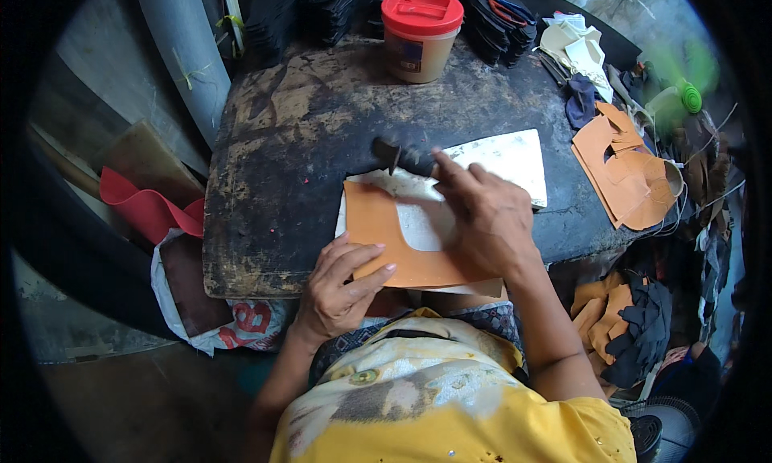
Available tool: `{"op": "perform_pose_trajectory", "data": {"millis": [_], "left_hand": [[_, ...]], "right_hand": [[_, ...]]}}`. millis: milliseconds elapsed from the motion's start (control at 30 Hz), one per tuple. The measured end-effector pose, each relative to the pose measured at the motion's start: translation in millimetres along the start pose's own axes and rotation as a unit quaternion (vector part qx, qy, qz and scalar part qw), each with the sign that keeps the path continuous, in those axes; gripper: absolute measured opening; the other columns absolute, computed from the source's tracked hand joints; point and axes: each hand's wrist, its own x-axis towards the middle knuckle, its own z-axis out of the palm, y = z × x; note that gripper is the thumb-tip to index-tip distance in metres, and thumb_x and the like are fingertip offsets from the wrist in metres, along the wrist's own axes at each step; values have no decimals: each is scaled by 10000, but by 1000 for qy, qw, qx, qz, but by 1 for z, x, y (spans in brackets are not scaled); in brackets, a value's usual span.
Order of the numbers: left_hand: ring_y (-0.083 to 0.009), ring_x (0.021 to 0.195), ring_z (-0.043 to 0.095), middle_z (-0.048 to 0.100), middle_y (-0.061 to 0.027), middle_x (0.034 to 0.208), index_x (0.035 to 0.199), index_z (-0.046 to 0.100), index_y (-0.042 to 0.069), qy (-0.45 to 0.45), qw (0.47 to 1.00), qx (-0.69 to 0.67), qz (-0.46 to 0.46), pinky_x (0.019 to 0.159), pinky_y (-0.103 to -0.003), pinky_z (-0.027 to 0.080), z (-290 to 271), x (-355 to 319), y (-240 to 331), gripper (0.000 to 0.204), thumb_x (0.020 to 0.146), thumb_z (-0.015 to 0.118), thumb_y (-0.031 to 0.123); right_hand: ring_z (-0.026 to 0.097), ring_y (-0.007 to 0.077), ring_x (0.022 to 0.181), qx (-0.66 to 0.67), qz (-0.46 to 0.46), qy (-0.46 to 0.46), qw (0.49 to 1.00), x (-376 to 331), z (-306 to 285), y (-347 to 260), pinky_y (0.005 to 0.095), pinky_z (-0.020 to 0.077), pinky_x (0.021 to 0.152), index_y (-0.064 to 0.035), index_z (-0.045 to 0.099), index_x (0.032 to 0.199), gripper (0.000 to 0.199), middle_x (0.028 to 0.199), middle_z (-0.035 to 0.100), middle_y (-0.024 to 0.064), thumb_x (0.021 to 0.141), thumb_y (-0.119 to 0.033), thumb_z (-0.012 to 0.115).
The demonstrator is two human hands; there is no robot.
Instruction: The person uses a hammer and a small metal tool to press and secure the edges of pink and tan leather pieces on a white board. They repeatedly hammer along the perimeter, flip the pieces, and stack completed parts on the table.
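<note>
Tan leather piece, cut with a curved notch, lies on white paper at the near edge of the dark worn worktable. Left hand pins its near corner with flat fingers, grasping nothing. Right hand is clenched around a dark brush just beyond it. Farther back stands a red-lidded jar; more tan cutouts lie well apart at the right.
</note>
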Motion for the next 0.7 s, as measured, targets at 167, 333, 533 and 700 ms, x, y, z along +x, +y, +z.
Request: {"op": "perform_pose_trajectory", "data": {"millis": [167, 333, 533, 700], "left_hand": [[-374, 1254, 563, 582, -188, 1366, 1162, 755, 98, 38, 998, 15, -40, 1097, -520, 435, 1, -5, 2, 372, 811, 666, 18], [-428, 1350, 490, 479, -241, 1456, 1195, 741, 72, 76, 996, -34, -39, 1122, -497, 420, 5, -7, -5, 358, 864, 617, 21], [-404, 1397, 454, 354, -271, 1537, 1255, 700, 20, 146, 970, -151, -124, 1153, -442, 375, 4, -6, -9, 331, 987, 508, 49], [-259, 1299, 548, 497, -248, 1423, 1420, 520, -41, 189, 934, -227, -202, 1091, -382, 438, -3, 5, -11, 422, 1005, 534, 33]], "right_hand": [[548, 266, 860, -72, -16, 17, 997, -13, 3, 63, 402, 466, 796, -283, 584, 1424, 505, 870, 538, 75, 946, -124, 625], [582, 294, 1016, 69, 180, 119, 974, -34, -19, 169, 413, 486, 907, -132, 596, 1402, 445, 1056, 617, 110, 958, -102, 627], [542, 375, 1117, -243, 276, 105, 924, -70, -20, 307, 483, 439, 1012, -142, 594, 1413, 679, 1225, 624, 142, 888, -564, 679], [546, 351, 1098, -170, 249, 44, 953, -83, -5, 325, 457, 453, 965, -110, 604, 1392, 658, 1147, 651, 136, 871, -494, 725]]}}
